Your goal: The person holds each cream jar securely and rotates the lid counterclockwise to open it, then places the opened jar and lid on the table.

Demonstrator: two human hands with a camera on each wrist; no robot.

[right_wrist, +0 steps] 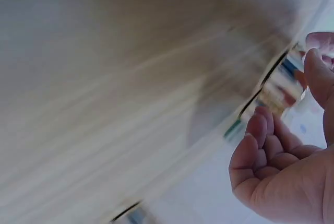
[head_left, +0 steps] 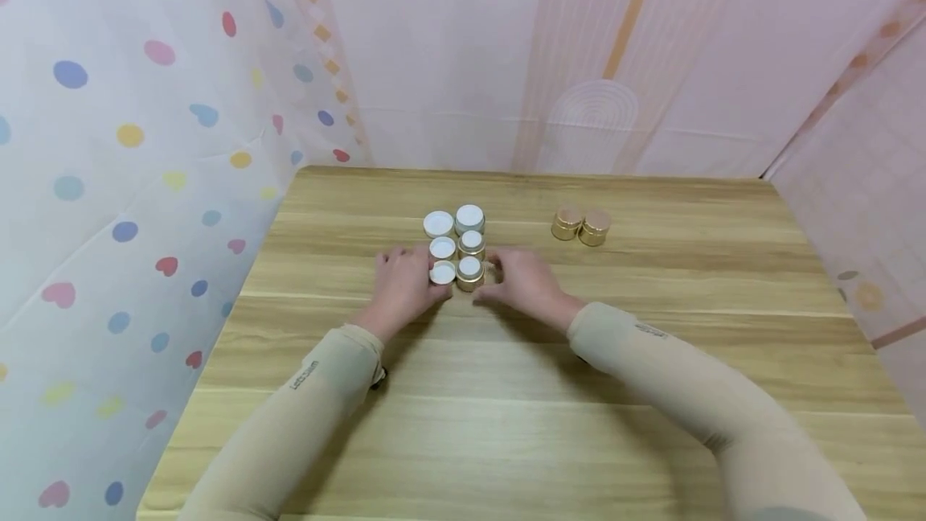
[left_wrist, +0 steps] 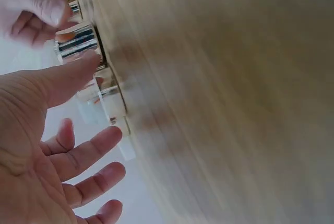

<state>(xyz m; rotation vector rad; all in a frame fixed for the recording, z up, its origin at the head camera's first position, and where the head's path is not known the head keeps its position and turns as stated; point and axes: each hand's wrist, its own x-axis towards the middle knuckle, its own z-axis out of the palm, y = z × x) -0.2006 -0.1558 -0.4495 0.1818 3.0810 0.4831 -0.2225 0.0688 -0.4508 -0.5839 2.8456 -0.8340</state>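
Three small jars with white tops stand in a column: a wider one at the back, then two gold ones, the middle and the front. Left of them lie three round lids, white insides up: back, middle and front. My left hand is at the left of the lids, thumb by the front one, fingers spread in the left wrist view. At the jars' right side, my right hand has loosely bent fingers and a thumb held apart. Whether either touches is unclear.
Two capped gold jars, the left one and the right one, stand side by side farther right on the wooden table. Patterned curtains hang behind the table and along its sides.
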